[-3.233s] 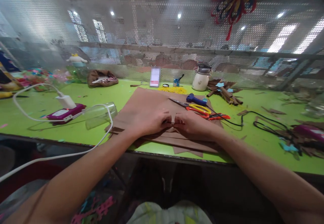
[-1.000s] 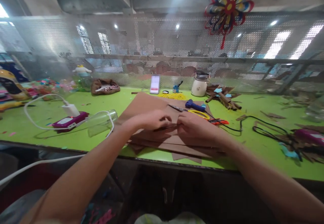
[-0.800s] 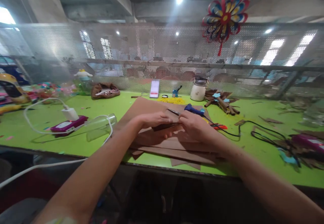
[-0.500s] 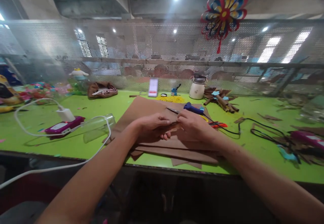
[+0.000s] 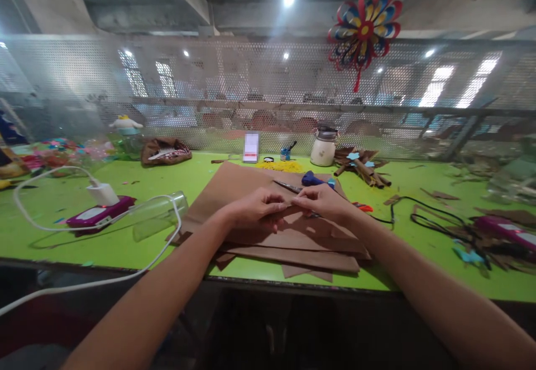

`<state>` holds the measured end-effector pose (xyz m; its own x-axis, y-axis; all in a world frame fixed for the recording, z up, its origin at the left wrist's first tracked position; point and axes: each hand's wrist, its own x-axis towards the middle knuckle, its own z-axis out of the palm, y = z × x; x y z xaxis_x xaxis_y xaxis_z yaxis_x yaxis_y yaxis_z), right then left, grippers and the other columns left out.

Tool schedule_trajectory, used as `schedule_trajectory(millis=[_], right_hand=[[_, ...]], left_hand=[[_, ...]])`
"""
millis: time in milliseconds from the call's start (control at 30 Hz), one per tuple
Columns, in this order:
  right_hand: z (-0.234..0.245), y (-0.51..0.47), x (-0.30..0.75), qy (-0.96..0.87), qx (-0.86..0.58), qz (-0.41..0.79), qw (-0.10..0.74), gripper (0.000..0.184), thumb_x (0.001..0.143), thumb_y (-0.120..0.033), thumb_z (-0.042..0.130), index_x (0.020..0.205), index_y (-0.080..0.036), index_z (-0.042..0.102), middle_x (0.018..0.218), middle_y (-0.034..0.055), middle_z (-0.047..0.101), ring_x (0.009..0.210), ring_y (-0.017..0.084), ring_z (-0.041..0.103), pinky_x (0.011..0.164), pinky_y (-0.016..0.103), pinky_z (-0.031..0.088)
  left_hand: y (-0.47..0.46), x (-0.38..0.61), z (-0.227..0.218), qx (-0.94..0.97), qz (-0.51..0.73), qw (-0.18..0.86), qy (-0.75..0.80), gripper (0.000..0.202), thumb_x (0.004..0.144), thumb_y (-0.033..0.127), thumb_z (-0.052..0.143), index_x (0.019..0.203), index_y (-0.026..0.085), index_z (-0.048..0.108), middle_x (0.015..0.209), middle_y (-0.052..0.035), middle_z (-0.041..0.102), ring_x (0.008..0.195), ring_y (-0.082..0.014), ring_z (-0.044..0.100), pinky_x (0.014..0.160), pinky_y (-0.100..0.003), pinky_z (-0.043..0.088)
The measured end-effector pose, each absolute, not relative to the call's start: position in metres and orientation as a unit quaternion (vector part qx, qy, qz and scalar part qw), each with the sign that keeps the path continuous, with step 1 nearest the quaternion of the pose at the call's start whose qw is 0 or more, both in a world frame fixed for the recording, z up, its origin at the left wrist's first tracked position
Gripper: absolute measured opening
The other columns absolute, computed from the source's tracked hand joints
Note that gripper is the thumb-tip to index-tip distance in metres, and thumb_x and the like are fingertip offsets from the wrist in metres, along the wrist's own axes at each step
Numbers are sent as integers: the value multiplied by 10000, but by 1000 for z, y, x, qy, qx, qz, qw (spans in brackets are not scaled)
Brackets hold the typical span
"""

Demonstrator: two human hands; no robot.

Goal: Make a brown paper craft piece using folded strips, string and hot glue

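Observation:
My left hand (image 5: 256,209) and my right hand (image 5: 322,201) meet over a stack of brown paper sheets (image 5: 234,186) on the green table (image 5: 125,247). Both pinch a small brown paper piece (image 5: 288,209) between their fingertips, a little above the stack. Scissors with yellow and orange handles (image 5: 364,207) and a blue glue gun (image 5: 312,178) lie just behind my right hand, partly hidden by it.
A clear plastic cup (image 5: 161,222) lies on its side to the left, by a magenta phone (image 5: 98,216) with a white charger and cable. A black cord (image 5: 422,219) and brown scraps lie right. A white jar (image 5: 323,148) and rolled brown pieces (image 5: 364,168) stand at the back, before a perforated metal screen.
My hands lifted the small brown piece off the stack and turned it between the fingertips. The view tilted upward a little; the table's things stayed put.

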<state>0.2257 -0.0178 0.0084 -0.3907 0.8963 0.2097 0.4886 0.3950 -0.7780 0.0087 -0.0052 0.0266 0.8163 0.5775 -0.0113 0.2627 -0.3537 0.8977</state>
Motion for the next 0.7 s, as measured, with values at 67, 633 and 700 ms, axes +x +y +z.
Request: schedule_trajectory(millis=[67, 633, 700], right_hand=[[6, -17, 226, -762, -446, 332, 332, 348, 765, -467, 558, 716, -127, 621, 562, 0, 559, 497, 90, 486, 482, 215, 371], [12, -16, 232, -755, -416, 410, 297, 333, 743, -457, 601, 715, -126, 624, 549, 7, 594, 460, 79, 505, 453, 202, 390], [11, -15, 233, -753, -412, 415, 302, 329, 732, -446, 620, 783, -122, 639, 607, 17, 614, 527, 91, 548, 510, 213, 431]], left_hand=[[-6, 10, 26, 822, 150, 480, 266, 313, 855, 417, 461, 938, 135, 567, 655, -36, 632, 553, -114, 581, 546, -245, 422], [-2, 15, 22, 826, 144, 477, 263, 291, 846, 404, 478, 874, 126, 557, 632, -24, 600, 503, -101, 548, 504, -229, 407], [-2, 15, 22, 827, 154, 473, 262, 273, 843, 387, 484, 859, 125, 560, 646, -27, 607, 496, -96, 541, 502, -226, 398]])
